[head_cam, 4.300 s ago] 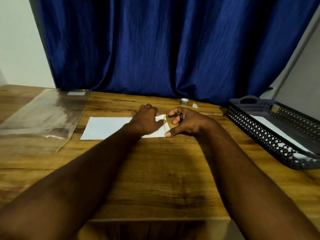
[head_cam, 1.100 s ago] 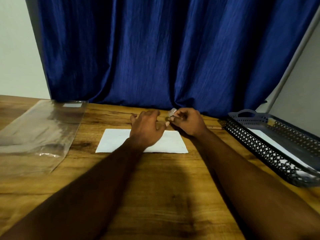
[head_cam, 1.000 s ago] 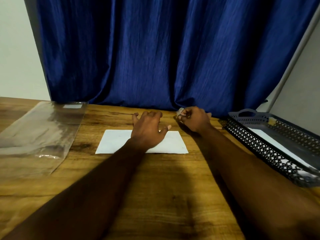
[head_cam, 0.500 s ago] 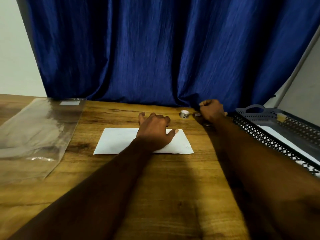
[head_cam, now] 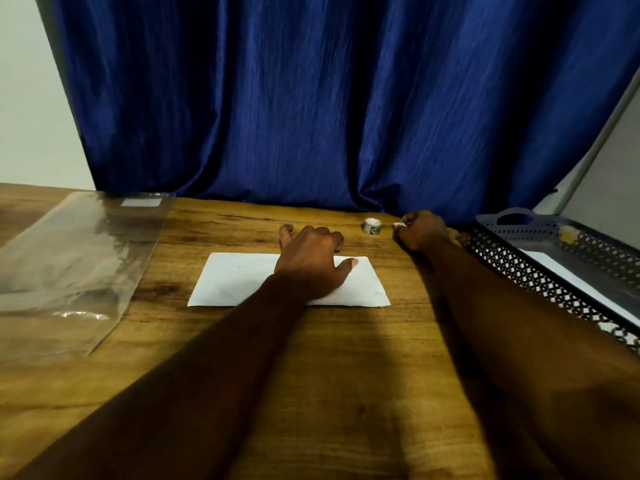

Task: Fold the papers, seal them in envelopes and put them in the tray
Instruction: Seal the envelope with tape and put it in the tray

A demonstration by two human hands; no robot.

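A white envelope [head_cam: 235, 278] lies flat on the wooden table in front of me. My left hand [head_cam: 311, 261] rests on its right half, palm down, fingers reaching past the far edge. My right hand [head_cam: 420, 228] is at the back of the table, right of a small roll of tape [head_cam: 372, 225], with curled fingers pinching a small white scrap [head_cam: 399, 224]. The dark perforated tray [head_cam: 519, 268] stands at the right with a white envelope [head_cam: 568, 271] inside it.
A clear plastic sleeve [head_cam: 69, 265] lies on the table at the left. A blue curtain [head_cam: 311, 98] hangs close behind the table's far edge. Bare wooden tabletop [head_cam: 346, 375] stretches toward me between my forearms.
My right hand has moved from beside my left hand to the back right, past the tape roll, carrying the small white scrap. My left hand stays pressed on the envelope.
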